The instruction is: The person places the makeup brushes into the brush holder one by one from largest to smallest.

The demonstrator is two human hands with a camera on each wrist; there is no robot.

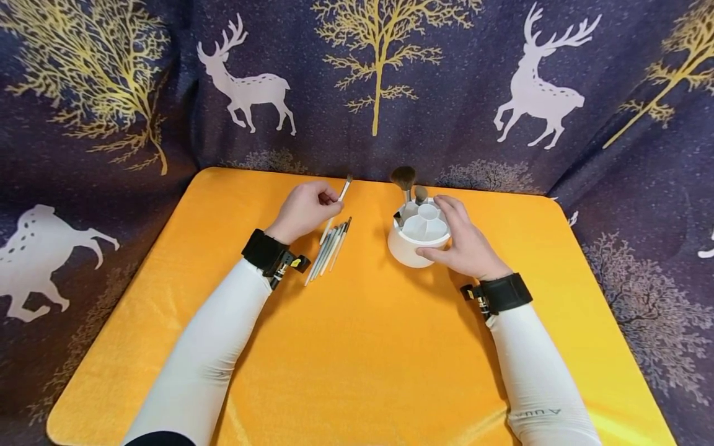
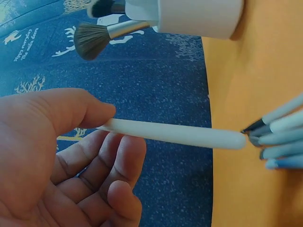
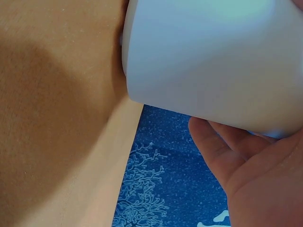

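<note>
Between thumb and fingertips, my left hand (image 1: pixel 305 210) pinches a white-handled makeup brush (image 1: pixel 345 188), bristles upward and tilted. The left wrist view shows its pale handle (image 2: pixel 184 134) reaching out from the pinch. Just beside that hand, several slim makeup brushes (image 1: pixel 329 253) lie in a loose bunch on the table. My right hand (image 1: pixel 468 244) grips the right side of a round white brush holder (image 1: pixel 404 246) with divided compartments. A large fluffy brush (image 1: pixel 403 177) and a smaller rounded brush (image 1: pixel 421 194) stand in it, with a short dark tip at its left rim.
An orange cloth covers the table (image 1: pixel 357 347), whose rounded far edge lies just behind the holder. A dark curtain (image 1: pixel 334 74) with white deer and golden trees hangs behind and along both sides.
</note>
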